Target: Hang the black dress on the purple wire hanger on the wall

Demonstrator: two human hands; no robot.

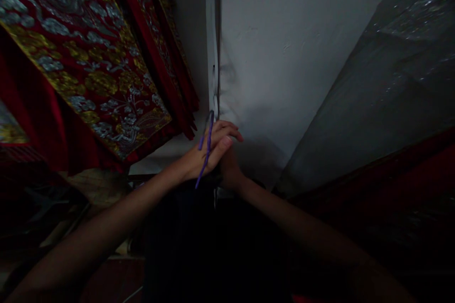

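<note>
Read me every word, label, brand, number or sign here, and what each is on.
None can be read.
Red cloth: silver and gold patterns, no legible writing.
Purple strip: no text visible.
Wall: faint marks, none legible.
Shiny sheet: too dark and blurred to tell.

Dark reddish floor (115, 278) with a thin pale cord (132, 294) on it

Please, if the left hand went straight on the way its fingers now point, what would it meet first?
Ahead of the left hand, the pale wall seems to come first; how far off it stands is hard to judge in this dim picture.
</note>
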